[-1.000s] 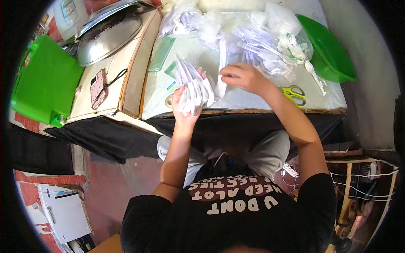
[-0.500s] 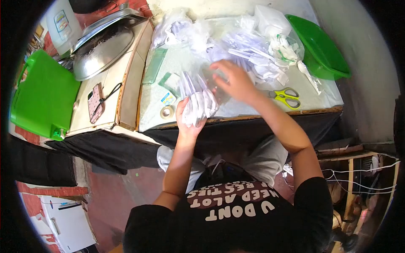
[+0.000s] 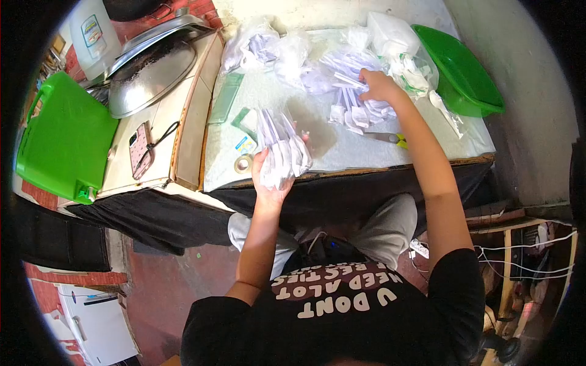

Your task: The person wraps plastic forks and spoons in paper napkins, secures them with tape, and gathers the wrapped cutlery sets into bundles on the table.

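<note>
My left hand (image 3: 273, 183) is closed around a bunch of white packets (image 3: 282, 155) with long narrow ends pointing away from me. Clear plastic shows about the upper ends of the bunch. Over the pile of similar white packets (image 3: 351, 61), my right hand (image 3: 379, 86) has its fingers closed on several more packets (image 3: 349, 114), whose wide ends spread toward me. Its fingertips are partly hidden by the packets. Just in front of that hand lie scissors (image 3: 386, 138) with yellow-green handles, partly covered by my forearm.
Clear bags of white pieces (image 3: 256, 49) stand at the back, beside a green basin (image 3: 461, 73). Near my left hand are a tape roll (image 3: 243, 163) and a green-edged clear pack (image 3: 246, 122). A phone (image 3: 140, 151) and a metal lid (image 3: 152, 76) rest on the left counter.
My right hand has moved right, from beside the held bunch to the pile, and closed on packets there. My left hand keeps its bunch, nearly in place.
</note>
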Tool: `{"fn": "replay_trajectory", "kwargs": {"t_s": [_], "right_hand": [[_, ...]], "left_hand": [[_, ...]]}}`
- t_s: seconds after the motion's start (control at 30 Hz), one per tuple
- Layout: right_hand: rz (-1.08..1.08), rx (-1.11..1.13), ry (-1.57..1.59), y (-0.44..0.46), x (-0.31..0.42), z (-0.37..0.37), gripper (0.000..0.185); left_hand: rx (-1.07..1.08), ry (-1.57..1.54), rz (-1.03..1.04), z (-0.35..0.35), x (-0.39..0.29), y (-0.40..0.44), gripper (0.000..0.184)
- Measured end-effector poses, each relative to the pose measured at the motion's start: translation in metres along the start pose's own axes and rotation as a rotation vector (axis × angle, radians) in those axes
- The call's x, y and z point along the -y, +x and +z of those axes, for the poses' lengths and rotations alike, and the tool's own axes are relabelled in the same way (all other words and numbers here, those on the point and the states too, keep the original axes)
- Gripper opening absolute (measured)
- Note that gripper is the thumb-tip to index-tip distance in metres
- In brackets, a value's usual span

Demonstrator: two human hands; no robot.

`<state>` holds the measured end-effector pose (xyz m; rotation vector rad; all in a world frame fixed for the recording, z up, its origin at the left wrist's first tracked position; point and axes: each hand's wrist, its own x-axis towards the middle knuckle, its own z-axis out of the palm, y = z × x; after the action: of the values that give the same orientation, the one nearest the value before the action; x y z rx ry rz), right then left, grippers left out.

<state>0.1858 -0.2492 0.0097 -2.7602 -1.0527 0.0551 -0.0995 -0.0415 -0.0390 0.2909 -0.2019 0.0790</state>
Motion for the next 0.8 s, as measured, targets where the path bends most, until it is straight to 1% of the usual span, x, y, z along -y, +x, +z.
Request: {"fn": "replay_trajectory", "kwargs": {"t_s": [0.07,0.17,0.27,0.33,0.37,0.43,0.47,0.57,0.6,0.7,0.73,0.8], "right_hand": [[-0.006,0.031,-0.050,-0.004,0.007,-0.009,0.060],[0.014,0.097,-0.082,0.000,0.003,-0.008,0.061],[0.020,0.131,-0.159,-0.001,0.010,-0.021,0.055],[-0.057,0.062,-0.204,0.007,0.004,-0.018,0.050],[-0.094,0.026,-0.223,0.011,0.001,-0.015,0.048],[-0.182,-0.183,-0.037,0.012,0.004,-0.015,0.046],[-0.224,-0.294,0.052,0.014,0.004,-0.019,0.046],[0.070,-0.155,0.816,0.002,0.038,-0.036,0.050],[0.160,-0.077,0.884,-0.018,0.065,-0.047,0.056],[0.121,0.039,0.914,-0.022,0.091,-0.015,0.053],[0.114,0.094,0.993,-0.031,0.104,-0.015,0.050],[0.097,0.198,1.147,-0.048,0.124,-0.018,0.047]], "left_hand": [[-0.001,0.011,0.006,0.001,0.000,0.000,0.077],[-0.009,0.019,0.013,0.008,0.001,-0.001,0.078],[0.000,-0.005,0.004,0.008,0.001,-0.001,0.077],[0.038,-0.061,-0.023,0.007,0.000,-0.001,0.075],[0.011,-0.027,-0.005,0.008,0.000,-0.001,0.076],[-0.045,0.054,0.027,0.016,0.001,-0.002,0.079],[-0.025,0.040,0.007,0.016,0.000,0.000,0.078],[-0.044,0.086,0.067,0.019,0.001,0.006,0.077],[-0.033,0.086,0.068,0.020,0.003,0.008,0.075],[-0.006,0.089,0.081,0.019,0.001,0.018,0.069],[0.000,0.041,0.049,0.018,0.001,0.021,0.065],[-0.018,0.024,0.068,0.025,0.006,0.023,0.064]]}}
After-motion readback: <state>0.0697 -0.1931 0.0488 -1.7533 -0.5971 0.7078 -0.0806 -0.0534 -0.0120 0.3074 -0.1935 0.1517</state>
